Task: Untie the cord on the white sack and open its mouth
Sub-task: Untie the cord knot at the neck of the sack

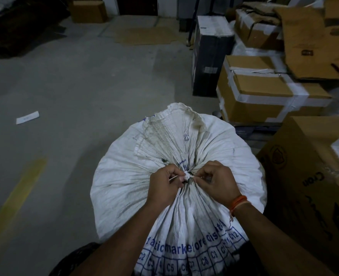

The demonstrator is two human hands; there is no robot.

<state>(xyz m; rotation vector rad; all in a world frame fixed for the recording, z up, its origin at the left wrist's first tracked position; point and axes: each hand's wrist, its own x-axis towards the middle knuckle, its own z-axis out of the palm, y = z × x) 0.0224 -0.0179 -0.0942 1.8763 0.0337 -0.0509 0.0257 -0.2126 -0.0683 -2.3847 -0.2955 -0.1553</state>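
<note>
Two hands on the knot | white sack (124,176) near centre, neck gathered shut | left hand (165,185) pinching a cord (187,175) tail, right hand (217,181) pinching the knot's far side | step: untying, mouth unopened | next: likely ease a loop loose, then spread the neck

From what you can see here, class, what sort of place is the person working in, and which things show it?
Probably a warehouse or stockroom: taped cardboard cartons stacked at the right, a bare concrete floor with a painted yellow line, and a big tied white sack.
</note>
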